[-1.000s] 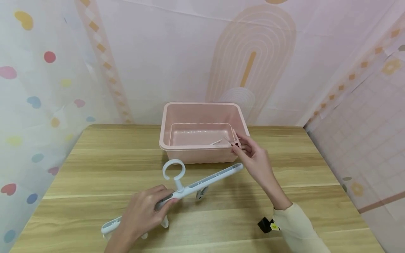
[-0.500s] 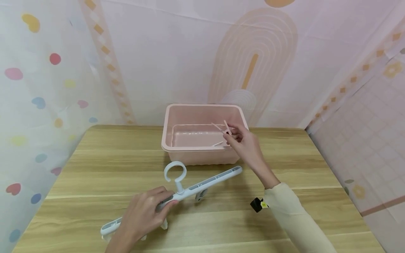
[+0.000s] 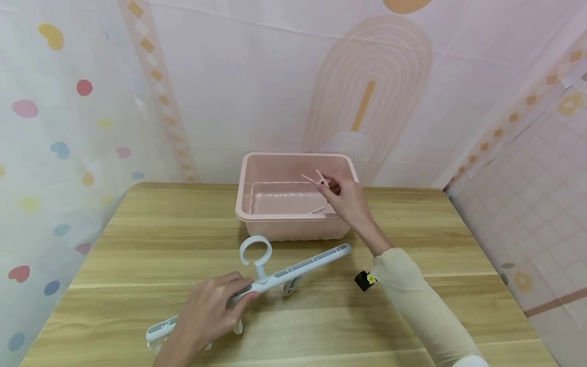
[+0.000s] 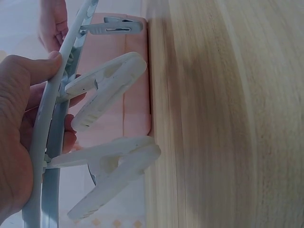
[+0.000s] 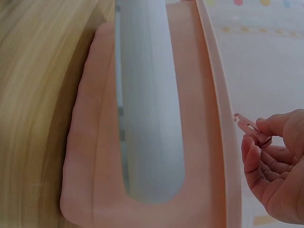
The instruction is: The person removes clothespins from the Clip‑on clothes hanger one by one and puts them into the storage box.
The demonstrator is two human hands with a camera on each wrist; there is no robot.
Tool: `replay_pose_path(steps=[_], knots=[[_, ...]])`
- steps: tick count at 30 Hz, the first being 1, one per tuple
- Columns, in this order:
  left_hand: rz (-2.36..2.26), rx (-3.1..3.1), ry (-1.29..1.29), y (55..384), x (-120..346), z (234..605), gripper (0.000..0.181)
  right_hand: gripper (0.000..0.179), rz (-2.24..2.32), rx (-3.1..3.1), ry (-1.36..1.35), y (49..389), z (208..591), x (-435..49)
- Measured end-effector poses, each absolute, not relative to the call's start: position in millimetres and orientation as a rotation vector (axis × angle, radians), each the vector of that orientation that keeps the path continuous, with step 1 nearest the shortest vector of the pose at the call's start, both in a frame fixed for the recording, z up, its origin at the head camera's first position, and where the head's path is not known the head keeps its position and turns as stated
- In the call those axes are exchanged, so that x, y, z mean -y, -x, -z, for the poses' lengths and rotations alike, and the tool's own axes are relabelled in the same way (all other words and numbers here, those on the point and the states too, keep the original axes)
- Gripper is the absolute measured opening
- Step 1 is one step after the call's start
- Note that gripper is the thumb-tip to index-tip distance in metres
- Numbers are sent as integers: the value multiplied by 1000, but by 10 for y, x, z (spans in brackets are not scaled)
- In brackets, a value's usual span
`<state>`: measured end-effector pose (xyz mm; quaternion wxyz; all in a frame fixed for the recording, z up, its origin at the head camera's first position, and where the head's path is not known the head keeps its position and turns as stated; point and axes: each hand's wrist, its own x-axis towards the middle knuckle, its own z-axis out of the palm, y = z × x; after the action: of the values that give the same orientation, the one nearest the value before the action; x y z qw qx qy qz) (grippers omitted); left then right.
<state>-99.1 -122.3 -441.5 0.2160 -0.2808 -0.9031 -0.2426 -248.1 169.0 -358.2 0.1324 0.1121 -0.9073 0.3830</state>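
My left hand [image 3: 211,308] grips the bar of a pale blue clip hanger [image 3: 309,264] near its round hook, above the table. In the left wrist view, white clips [image 4: 107,88] and a grey clip [image 4: 116,27] hang from the bar. Over the right part of a pink basin [image 3: 293,227], my right hand [image 3: 348,202] pinches a small pink clothespin [image 3: 323,181], its two prongs spread and pointing left. The right wrist view has that clothespin [image 5: 249,127] between thumb and fingers, beyond the basin's rim. A thin whitish piece [image 3: 317,210] lies inside the basin.
The basin stands at the back of the wooden table [image 3: 160,244], close to the patterned wall cloth [image 3: 257,76]. Below the right sleeve is a small black object [image 3: 362,281] with a yellow label. The hanger's right end reaches in front of the basin.
My right hand has moved left and further in over the basin with the clothespin. The black object has shifted left along with the sleeve. My left hand and the hanger have stayed put.
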Motion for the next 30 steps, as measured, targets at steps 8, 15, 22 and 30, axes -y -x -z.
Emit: replay_pose_path(steps=[8,15,22,30], knots=[[654,2496,778,990,1226,4422,11,32,-1116,2612,-392,2567,3576,-1592],[645,2506,766,986,1233,4440,12,24,-1150,2593,-430,2671,3611,-1549],[640,2521,758,976,1236,4448,13,24,-1162,2605,-388,2740,3626,-1523],[654,2518,770,978,1221,4449,11,24,-1193,2578,-296,2723,3643,-1560]])
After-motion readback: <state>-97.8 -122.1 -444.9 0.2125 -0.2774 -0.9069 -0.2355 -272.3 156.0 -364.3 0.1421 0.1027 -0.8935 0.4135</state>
